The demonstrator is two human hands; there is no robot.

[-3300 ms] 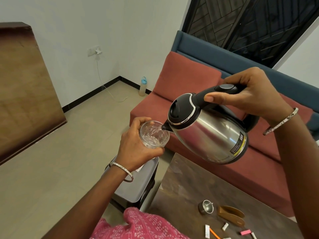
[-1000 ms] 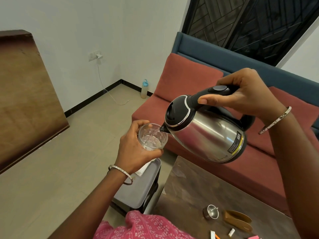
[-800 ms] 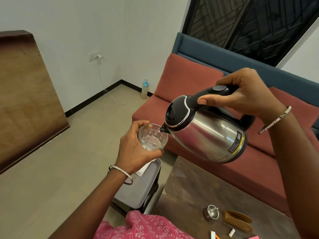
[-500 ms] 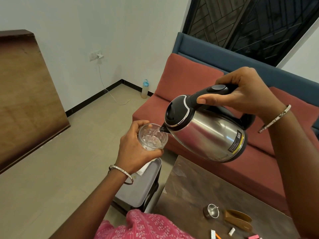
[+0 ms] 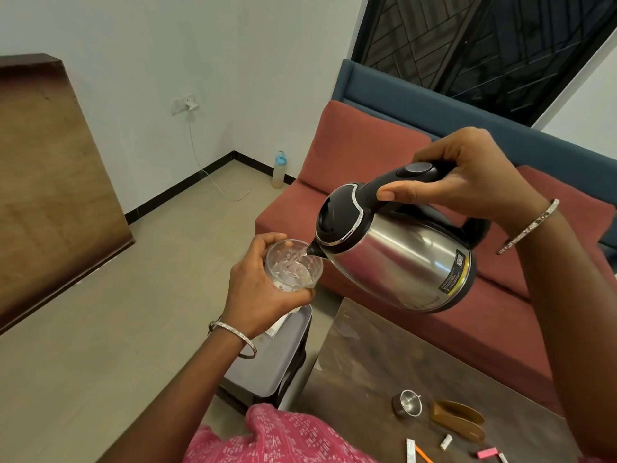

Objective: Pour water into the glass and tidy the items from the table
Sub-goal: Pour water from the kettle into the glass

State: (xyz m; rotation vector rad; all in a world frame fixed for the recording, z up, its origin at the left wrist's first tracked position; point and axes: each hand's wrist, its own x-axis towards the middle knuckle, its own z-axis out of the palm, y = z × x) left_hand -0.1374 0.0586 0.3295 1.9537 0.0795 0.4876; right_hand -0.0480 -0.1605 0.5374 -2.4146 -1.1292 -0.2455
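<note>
My left hand [image 5: 257, 295] grips a clear glass [image 5: 293, 267] held in the air beside the table. My right hand [image 5: 467, 178] grips the black handle of a steel electric kettle [image 5: 400, 262], tilted down to the left with its spout over the glass rim. Water runs into the glass, which holds some water. On the dark wooden table [image 5: 367, 362] lie a small steel funnel [image 5: 408, 402], a brown curved holder [image 5: 457, 422], a pencil [image 5: 422, 456], white chalk pieces [image 5: 445, 442] and a pink eraser [image 5: 486, 452].
A grey tray-topped stand [image 5: 267, 362] with a white paper sits left of the table, below the glass. A red sofa [image 5: 367, 152] with a blue back runs behind the table. A water bottle [image 5: 279, 168] stands on the floor by the wall. A wooden board [image 5: 50, 178] leans at the left.
The kettle stays tilted over the glass and both hands hold almost still. The water level in the glass has risen slightly.
</note>
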